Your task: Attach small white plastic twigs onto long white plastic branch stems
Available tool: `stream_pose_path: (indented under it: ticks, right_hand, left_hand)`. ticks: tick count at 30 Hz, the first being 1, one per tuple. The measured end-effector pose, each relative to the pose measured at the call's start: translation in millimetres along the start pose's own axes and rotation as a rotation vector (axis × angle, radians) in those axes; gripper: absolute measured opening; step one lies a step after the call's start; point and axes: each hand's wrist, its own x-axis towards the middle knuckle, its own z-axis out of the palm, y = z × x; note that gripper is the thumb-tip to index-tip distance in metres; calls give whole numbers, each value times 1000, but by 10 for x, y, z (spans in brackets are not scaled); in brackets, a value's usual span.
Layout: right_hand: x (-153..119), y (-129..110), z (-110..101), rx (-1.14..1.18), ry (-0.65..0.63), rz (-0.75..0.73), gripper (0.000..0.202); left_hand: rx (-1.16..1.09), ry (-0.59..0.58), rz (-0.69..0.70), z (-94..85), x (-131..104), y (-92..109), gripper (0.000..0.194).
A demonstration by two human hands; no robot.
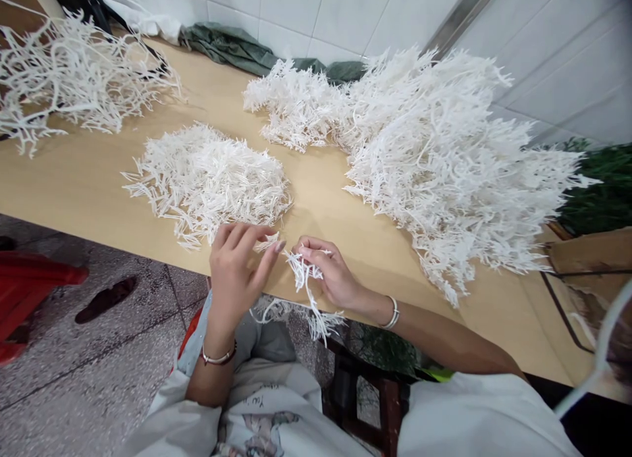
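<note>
Two bare hands meet just nearer to us than the low heap [212, 177] of white pieces on the table [318, 190]. Our white branched sprig [301, 270] sits to the right of that heap and closer to our body, with thin tips hanging down by the table edge. We would do well to pinch it where its branches join, keep the strands spread so that they don't snag, and work clear of the heap and of the large white pile [444, 154] to its right.

Our right hand [332, 270] is closed in a pinch on the sprig, thumb pointing left, its forearm slanting in from the right. Our left hand [237, 263] arches just below the heap, back upward, fingers bent and thumb stretched out toward the right. A small white piece [266, 242] shows beside that thumb; we cannot tell whether it is gripped.
</note>
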Motion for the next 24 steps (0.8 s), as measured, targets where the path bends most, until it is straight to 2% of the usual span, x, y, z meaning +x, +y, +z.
stream_pose_path:
  ticks: [4,7,9,12,18,24]
  right_hand:
    - [-5,-21,-3,-14,-24,-39,23]
    - [-7,-34,3,-10,-22,-53,24]
    - [-6,-34,2,-16,-10,-44,25]
    - [-6,-21,-12,-26,1,-18,26]
    - [-9,24,-48,-19,-163,-26,28]
    - [-14,14,-14,-91,-213,-21,30]
  left_hand:
    - [-89,-237,157,-41,-4,76,8]
    - [-173,-307,158,-14,-8,98,9]
    - [-246,-296,135,4,-8,87,15]
    - [-348,-219,111,10,-6,57,22]
    - [-461,-115,2,2,-15,40,27]
    - [-692,-18,-307,20,-82,9,36]
